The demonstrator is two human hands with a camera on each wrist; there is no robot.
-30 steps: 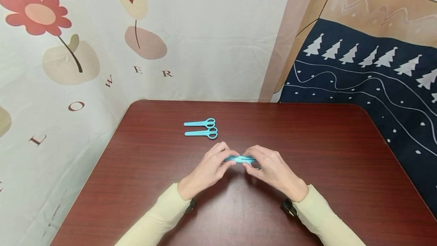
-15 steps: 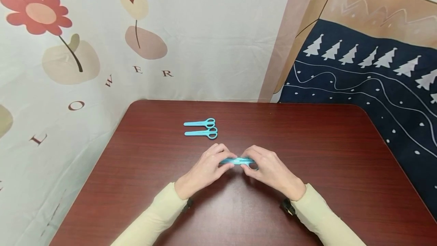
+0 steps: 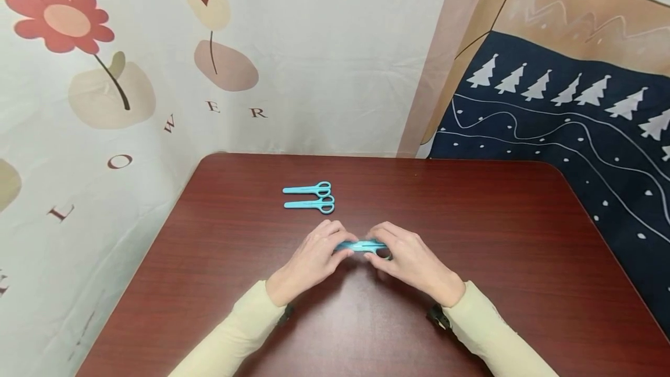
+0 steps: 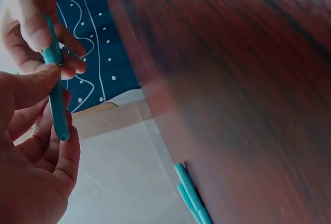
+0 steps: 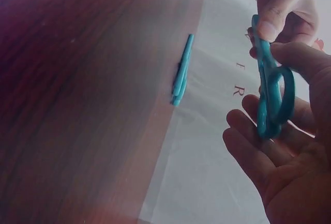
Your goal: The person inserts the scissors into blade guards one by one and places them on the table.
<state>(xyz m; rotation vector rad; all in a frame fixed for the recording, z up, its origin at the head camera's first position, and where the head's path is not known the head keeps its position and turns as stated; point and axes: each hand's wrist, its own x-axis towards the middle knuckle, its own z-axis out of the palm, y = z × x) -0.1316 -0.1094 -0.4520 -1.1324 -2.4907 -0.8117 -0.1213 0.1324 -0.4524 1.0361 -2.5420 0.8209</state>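
A pair of light-blue scissors (image 3: pixel 362 246) is held level above the table between both hands, its finger loops toward the right. My left hand (image 3: pixel 312 255) pinches the blade end between thumb and fingers; the rounded tip shows in the left wrist view. On the handle side, my right hand (image 3: pixel 413 258) grips with its thumb on top, and the loops (image 5: pixel 284 94) lie over its fingers in the right wrist view. Two similar blue scissors lie side by side farther back, an upper pair (image 3: pixel 306 189) and a lower pair (image 3: pixel 309 205), loops to the right.
The dark red-brown wooden table (image 3: pixel 471 208) has rounded back corners. Behind it hangs a pale printed cloth (image 3: pixel 335 74) with flowers and letters, and a navy cloth (image 3: pixel 523 115) with white trees at the right. A dark strap shows at each wrist.
Both hands have shifted slightly left together with the scissors they hold. The two pairs on the table stay where they were.
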